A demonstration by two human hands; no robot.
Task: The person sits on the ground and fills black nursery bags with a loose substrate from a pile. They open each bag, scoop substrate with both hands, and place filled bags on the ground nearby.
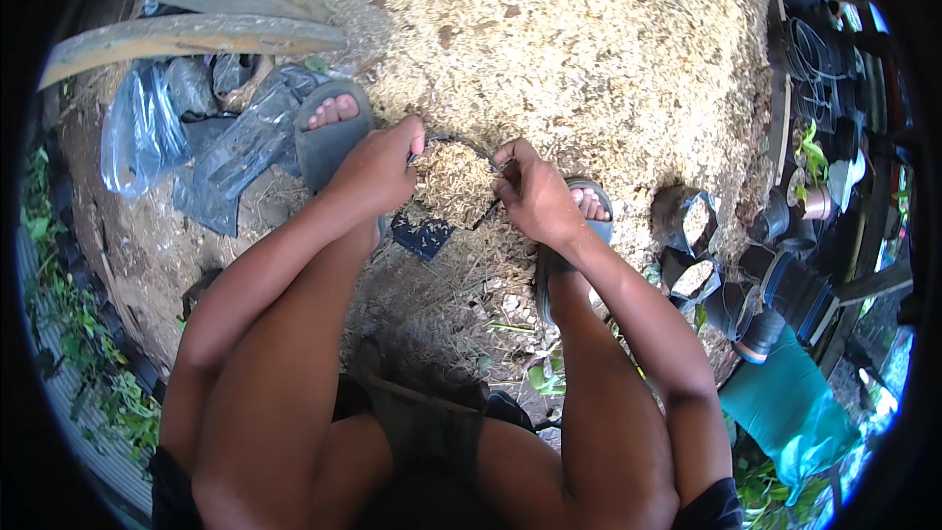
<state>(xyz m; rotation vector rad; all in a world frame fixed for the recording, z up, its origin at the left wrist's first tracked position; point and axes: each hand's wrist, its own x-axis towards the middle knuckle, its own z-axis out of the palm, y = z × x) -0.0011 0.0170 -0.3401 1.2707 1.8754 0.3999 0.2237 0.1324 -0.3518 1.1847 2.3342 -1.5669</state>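
Between my feet is a black plastic planting bag (477,145), its mouth full of pale, dry husks (454,183). My left hand (387,165) is closed on the left side of the bag's rim, thumb and fingers pinched together. On the opposite side, my right hand (538,194) grips the rim with curled fingers. The bag's lower part is mostly hidden by husks and shadow. Just below it on the ground lies a dark plastic piece (422,237) sprinkled with husks; whether it belongs to the bag I cannot tell.
A broad heap of husks (579,49) spreads ahead. Two black bags (675,208) (684,265) with husks stand at right, near stacked dark pots (760,329) and a green sheet (790,402). Clear and black plastic bags (147,132) lie left, below curved boards (196,34). Sandals (329,142) are on my feet.
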